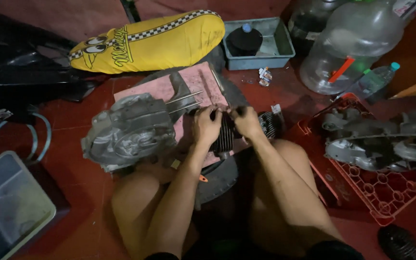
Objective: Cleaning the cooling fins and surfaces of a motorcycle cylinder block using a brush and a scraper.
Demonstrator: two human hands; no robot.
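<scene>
Hands, left (206, 126) and right (246, 121), clench a finned engine cylinder (226, 137) between them, beside the grey engine case (130, 131) on the floor (87, 216).

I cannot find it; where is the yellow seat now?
In the head view, the yellow seat lies top left, behind the grey engine case, beside the grey tray.

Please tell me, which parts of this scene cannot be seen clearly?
- Head view: finned cylinder, its top hidden by the left hand and right hand.
- Head view: engine covers in the red crate, cut by the right edge.
- Head view: small packets, too small to identify.
</scene>
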